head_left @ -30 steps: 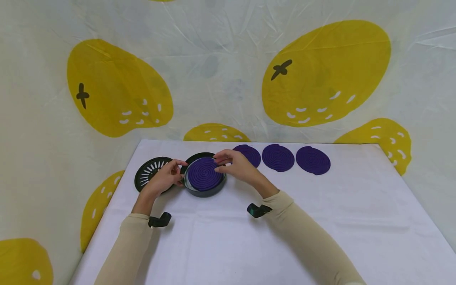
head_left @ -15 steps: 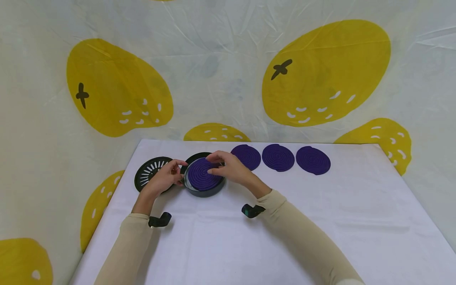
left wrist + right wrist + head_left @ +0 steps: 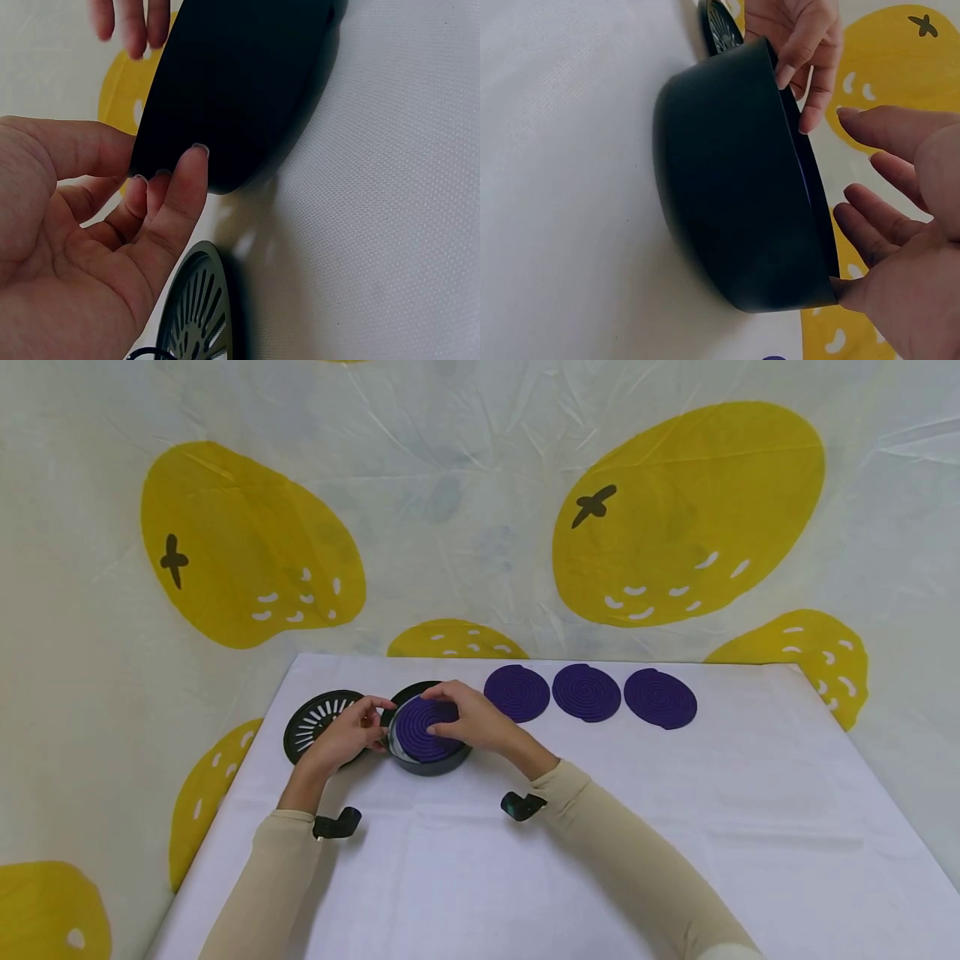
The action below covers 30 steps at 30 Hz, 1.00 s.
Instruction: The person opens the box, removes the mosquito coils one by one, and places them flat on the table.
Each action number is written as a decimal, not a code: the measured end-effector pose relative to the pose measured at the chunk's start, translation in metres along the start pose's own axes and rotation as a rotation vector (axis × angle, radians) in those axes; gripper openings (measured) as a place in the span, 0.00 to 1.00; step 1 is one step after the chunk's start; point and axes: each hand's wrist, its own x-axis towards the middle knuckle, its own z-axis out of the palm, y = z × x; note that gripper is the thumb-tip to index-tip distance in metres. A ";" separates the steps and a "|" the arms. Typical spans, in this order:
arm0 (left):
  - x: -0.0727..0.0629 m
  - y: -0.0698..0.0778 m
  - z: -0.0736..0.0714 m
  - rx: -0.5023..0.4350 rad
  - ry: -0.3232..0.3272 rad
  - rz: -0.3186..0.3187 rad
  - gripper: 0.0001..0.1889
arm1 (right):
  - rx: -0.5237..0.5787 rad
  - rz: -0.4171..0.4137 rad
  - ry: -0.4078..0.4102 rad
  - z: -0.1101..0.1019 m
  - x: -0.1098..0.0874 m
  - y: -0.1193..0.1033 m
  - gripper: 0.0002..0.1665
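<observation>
A purple mosquito coil (image 3: 420, 739) lies inside a round dark tin (image 3: 429, 767) at the centre left of the table in the head view. My left hand (image 3: 349, 732) holds the tin's left rim, with fingers at its edge and outer wall (image 3: 225, 97) in the left wrist view. Over the coil's right part is my right hand (image 3: 477, 718), fingers loosely bent and spread, partly covering it. The right wrist view has the right hand (image 3: 915, 202) beside the tin's opening, one fingertip right at the rim. Most of the coil is hidden there by the tin's wall.
Three more purple coils, a left one (image 3: 517, 693), a middle one (image 3: 587, 692) and a right one (image 3: 660, 698), lie in a row along the table's back edge. The slotted dark lid (image 3: 306, 727) rests left of the tin, partly behind the left hand. A patterned curtain (image 3: 465, 527) hangs behind the table.
My right hand has moved left across the top of the coil, uncovering the left coil of the back row. The left hand stays on the tin.
</observation>
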 end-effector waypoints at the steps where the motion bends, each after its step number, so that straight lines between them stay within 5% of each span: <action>1: 0.000 0.000 0.000 0.000 -0.001 0.000 0.23 | -0.008 -0.005 0.000 0.001 0.001 0.000 0.32; 30: -0.001 0.001 -0.001 -0.034 -0.019 0.019 0.24 | -0.013 -0.011 0.050 0.012 0.005 0.007 0.24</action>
